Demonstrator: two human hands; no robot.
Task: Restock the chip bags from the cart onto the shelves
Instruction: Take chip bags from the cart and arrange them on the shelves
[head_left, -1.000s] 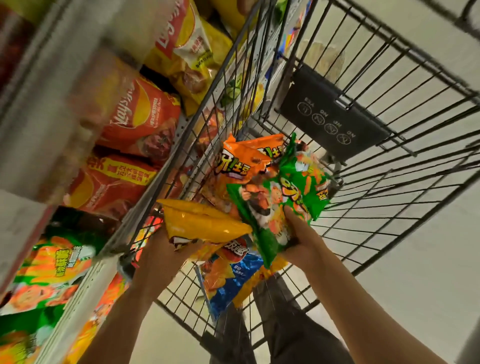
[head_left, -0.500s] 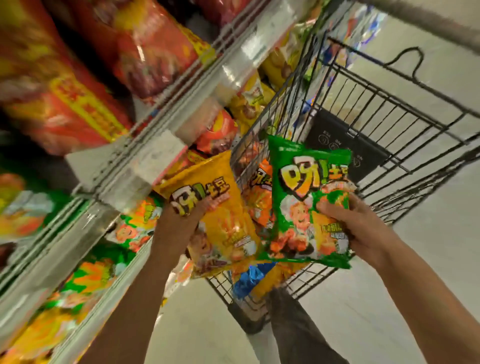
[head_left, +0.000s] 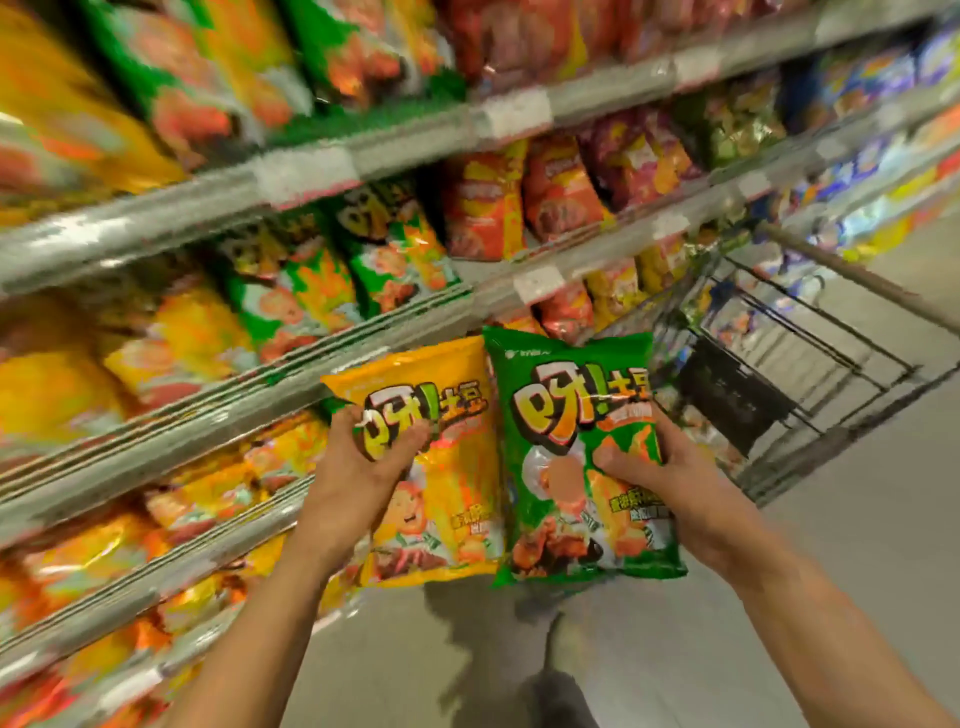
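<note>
My left hand (head_left: 358, 467) grips a yellow chip bag (head_left: 447, 467) by its left side, held upright in front of the shelves (head_left: 291, 374). Beside it, touching edge to edge, hangs a green chip bag (head_left: 566, 415) with my right hand (head_left: 654, 467) closed on its right side. Both bags face me, clear of the wire cart (head_left: 779, 364), which stands behind and to the right of them. What lies in the cart is blurred.
Several shelf levels on the left are packed with green chip bags (head_left: 395, 249), yellow chip bags (head_left: 171, 338) and red chip bags (head_left: 483, 208). Grey floor (head_left: 857, 493) stretches to the right of the cart. My legs and shoes show below the bags.
Both hands lifted the yellow and green bags out of the cart and brought them up in front of the shelves. The view swung from the cart toward the shelves.
</note>
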